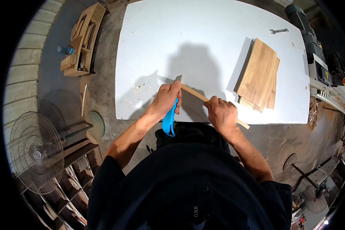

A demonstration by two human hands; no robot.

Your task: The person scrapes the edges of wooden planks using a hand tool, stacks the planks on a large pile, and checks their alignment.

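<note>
Left hand (167, 99) around a blue-handled knife (168, 122), right hand (223, 114) around a wooden strip (195, 93), blade (178, 78) contact unclear

left hand (168, 100): closed on a blue-handled knife (168, 123), its blade projecting past the thumb, away from the body. right hand (223, 115): closed around a narrow wooden strip (195, 93), upper end at the left hand, lower end past the near edge of the white table (153, 38). on the table's right side: stacked wooden boards (258, 73); farther off, near the far-right edge, a metal wrench (278, 31). floor fan (36, 154) at lower left.
</note>
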